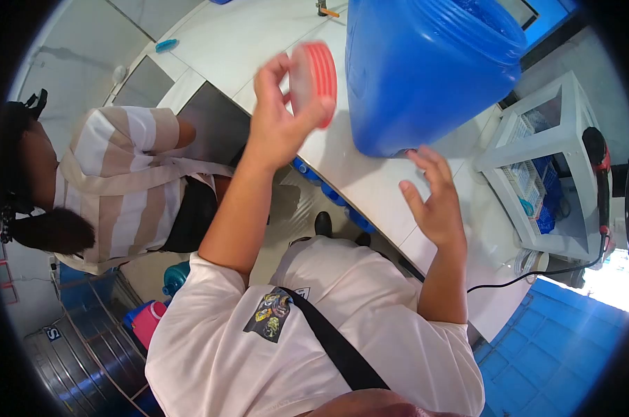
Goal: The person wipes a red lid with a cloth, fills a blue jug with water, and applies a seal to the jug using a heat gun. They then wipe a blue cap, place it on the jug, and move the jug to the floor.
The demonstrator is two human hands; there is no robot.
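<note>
A round red screw lid, ridged along its edge and slightly blurred, is held in my left hand, raised over the counter's front edge. Just right of it a large blue plastic drum stands on the counter, its wide threaded mouth uncovered. My right hand holds nothing; its fingers are spread, with the fingertips right at the drum's lower edge.
The white tiled counter runs in front of me. At right stands a white rack cabinet, with a black-and-red corded tool beside it. Another person in a striped top is close on my left. Blue bottles show under the counter.
</note>
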